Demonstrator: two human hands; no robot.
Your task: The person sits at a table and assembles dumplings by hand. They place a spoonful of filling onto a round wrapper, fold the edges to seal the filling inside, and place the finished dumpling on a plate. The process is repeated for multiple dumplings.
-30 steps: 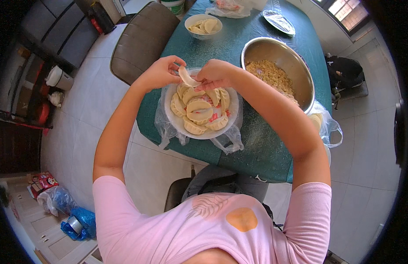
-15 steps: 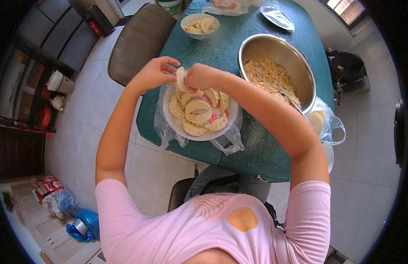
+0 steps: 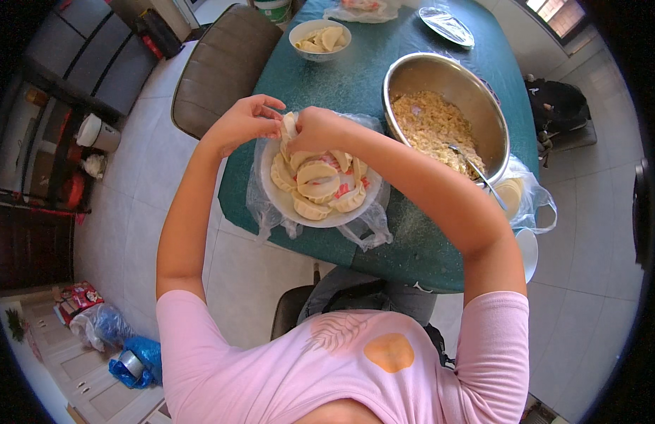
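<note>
While the right hand (image 3: 314, 131), fingers curled, grips a pale dumpling (image 3: 288, 125) over the far left of the white dish (image 3: 268, 188), the left hand (image 3: 248, 126) is half open beside it, contact unclear; a steel bowl (image 3: 488, 113) stands right on the green counter (image 3: 352, 81).

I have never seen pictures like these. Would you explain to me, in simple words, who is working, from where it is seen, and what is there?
There is no machine: a person in a pink T-shirt works with bare hands. All pictures come from one fisheye camera on that person's head, looking down, so straight edges look bent. On the green-covered table are a white dish of dumplings, a steel bowl of filling with a spoon, and, farther off, a smaller white bowl of pale dough pieces. The right hand holds one dumpling above the dish; the left hand is close beside it, though whether it touches is unclear.
</note>
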